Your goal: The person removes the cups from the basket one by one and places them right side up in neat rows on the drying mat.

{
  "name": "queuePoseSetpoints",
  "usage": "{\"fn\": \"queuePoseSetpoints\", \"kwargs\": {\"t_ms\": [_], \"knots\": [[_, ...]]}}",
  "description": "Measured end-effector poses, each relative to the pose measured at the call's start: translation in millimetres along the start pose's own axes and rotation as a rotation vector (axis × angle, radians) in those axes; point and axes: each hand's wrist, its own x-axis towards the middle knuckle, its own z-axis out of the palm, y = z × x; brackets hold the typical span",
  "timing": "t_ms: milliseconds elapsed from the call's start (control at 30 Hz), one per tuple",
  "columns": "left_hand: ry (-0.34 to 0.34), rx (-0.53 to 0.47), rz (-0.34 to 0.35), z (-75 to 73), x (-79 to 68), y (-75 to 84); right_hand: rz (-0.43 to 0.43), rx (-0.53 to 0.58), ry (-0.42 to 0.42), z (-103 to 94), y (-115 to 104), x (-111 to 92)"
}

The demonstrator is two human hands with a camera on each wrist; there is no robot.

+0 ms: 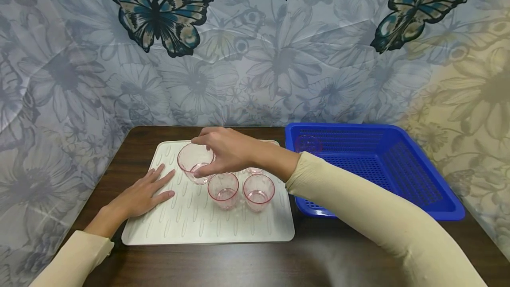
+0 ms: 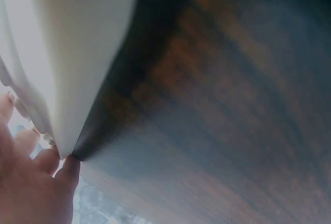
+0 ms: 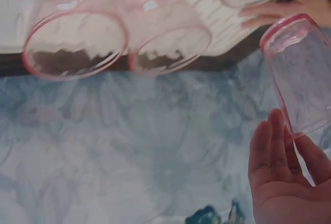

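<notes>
My right hand [image 1: 227,149] grips a clear pink-rimmed glass [image 1: 186,163] near its rim, over the back left of a white ribbed tray [image 1: 179,225]. In the right wrist view the fingers [image 3: 261,154] and thumb pinch the rim end of this glass [image 3: 300,79]. My left hand [image 1: 139,196] lies flat on the tray's left edge, fingers spread and straight. Two similar glasses, a left one [image 1: 223,191] and a right one [image 1: 259,194], stand upright mid-tray. Another glass [image 1: 255,170] behind them is mostly hidden by my right hand and wrist.
A blue slotted plastic basket [image 1: 422,154] stands right of the tray, with a clear glass [image 1: 308,144] in its back left corner. My right forearm crosses over its front left. Both stand on a dark wooden table [image 1: 199,265] against a butterfly-print cloth [image 1: 279,79].
</notes>
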Motion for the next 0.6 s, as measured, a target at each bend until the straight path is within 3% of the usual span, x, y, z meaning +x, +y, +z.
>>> {"fn": "queuePoseSetpoints", "kwargs": {"t_ms": [267,600], "knots": [[-0.017,-0.005,-0.022,-1.6,1.6,2.2,-0.046,-0.051,-0.047,26.5,-9,16],[-0.005,-0.006,0.001,-1.7,1.0,-0.1,-0.030,-0.048,-0.125,51.6,-10,30]]}}
